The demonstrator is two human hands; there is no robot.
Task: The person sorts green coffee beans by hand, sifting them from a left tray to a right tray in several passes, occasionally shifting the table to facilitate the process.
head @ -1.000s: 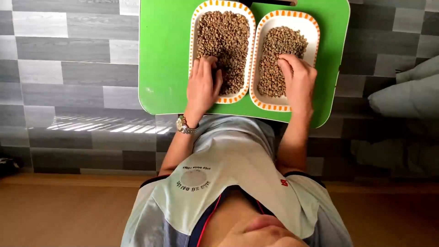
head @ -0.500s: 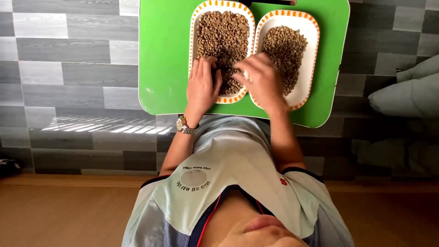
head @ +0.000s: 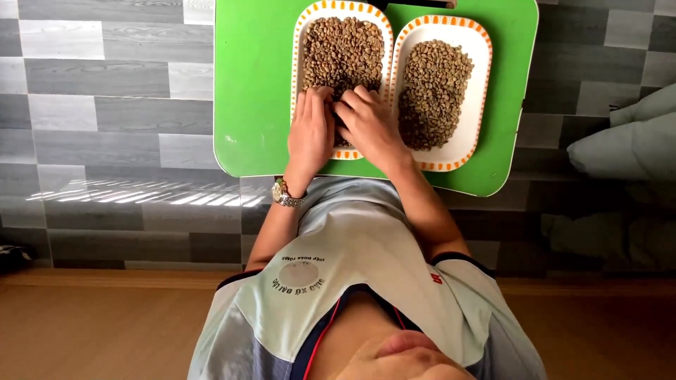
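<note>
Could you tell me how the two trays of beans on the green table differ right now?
The left tray is heaped almost rim to rim, while the right tray holds a smaller pile with bare white showing around it. Both hands, the left hand and the right hand, rest on the left tray's beans; the right tray is untouched. Both are white oblong trays with orange-dashed rims, side by side on the green table.
</note>
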